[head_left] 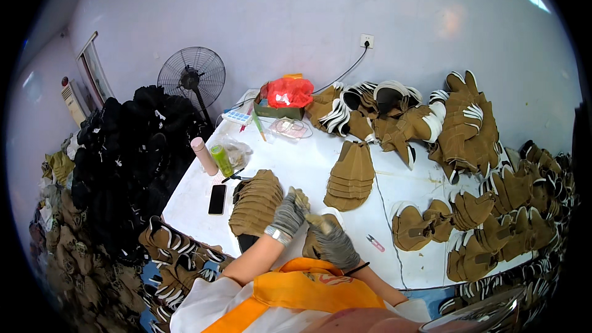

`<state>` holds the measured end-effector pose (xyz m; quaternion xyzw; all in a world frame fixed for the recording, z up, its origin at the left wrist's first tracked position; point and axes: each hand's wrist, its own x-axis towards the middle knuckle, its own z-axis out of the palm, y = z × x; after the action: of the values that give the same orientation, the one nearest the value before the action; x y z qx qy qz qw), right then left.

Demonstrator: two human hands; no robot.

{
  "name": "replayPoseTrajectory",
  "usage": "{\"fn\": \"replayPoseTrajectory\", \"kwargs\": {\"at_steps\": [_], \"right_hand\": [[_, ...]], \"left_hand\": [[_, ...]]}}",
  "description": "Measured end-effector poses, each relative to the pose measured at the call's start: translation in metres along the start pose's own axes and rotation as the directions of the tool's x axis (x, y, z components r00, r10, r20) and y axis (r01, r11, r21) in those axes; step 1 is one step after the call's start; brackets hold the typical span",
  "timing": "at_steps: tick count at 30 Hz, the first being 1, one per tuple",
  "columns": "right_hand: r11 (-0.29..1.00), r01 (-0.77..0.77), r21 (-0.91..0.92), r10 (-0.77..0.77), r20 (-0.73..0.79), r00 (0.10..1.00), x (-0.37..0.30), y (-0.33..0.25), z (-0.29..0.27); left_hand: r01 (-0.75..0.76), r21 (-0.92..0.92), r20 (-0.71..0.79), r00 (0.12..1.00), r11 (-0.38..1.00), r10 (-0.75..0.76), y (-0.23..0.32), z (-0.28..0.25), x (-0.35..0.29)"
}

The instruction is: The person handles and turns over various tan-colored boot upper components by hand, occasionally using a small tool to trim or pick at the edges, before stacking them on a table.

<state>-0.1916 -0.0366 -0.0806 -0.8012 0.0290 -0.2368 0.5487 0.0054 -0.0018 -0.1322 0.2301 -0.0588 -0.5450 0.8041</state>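
Both hands wear grey gloves with tan fingertips and are close together over the near edge of the white table. My left hand is raised, its fingers bent and pressed together beside a stack of brown shoe uppers. My right hand has its fingers curled in toward the left one; anything pinched in either hand is too small or hidden. Beneath the right hand lies a brown shoe upper with a white edge, partly covered by the glove. Ahead of the hands is another neat stack of brown uppers.
Pink-handled thread snips lie to the right, beyond a cord. On the left are a black phone, a pink flask and a green bottle. Brown upper piles line the table's right side; black ones are heaped left.
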Motion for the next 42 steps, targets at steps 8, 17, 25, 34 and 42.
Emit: {"fn": "replayPoseTrajectory", "kwargs": {"at_steps": [8,17,25,34,42], "right_hand": [[0.908,-0.023,0.419,0.116,-0.200,0.973,-0.005,0.002,-0.002],[0.876,-0.121,0.466,0.148,-0.021,0.989,-0.006,0.006,0.018],[0.926,0.044,0.375,0.034,-0.199,0.979,0.000,-0.001,-0.001],[0.897,-0.093,0.433,0.170,-0.141,0.975,-0.017,0.007,0.012],[0.982,0.067,-0.179,-0.130,-0.365,0.922,-0.033,0.020,-0.014]], "left_hand": [[0.045,0.331,-0.040,0.999,0.943,-0.033,-0.043,0.080,-0.062],[-0.058,0.015,-0.138,0.989,0.998,0.060,-0.002,0.025,-0.025],[-0.175,0.507,0.198,0.977,0.844,0.084,-0.034,0.060,-0.063],[-0.064,0.037,-0.054,0.996,0.997,0.066,-0.026,0.031,-0.027],[-0.043,0.513,0.090,0.996,0.857,-0.004,-0.067,0.062,-0.060]]}}
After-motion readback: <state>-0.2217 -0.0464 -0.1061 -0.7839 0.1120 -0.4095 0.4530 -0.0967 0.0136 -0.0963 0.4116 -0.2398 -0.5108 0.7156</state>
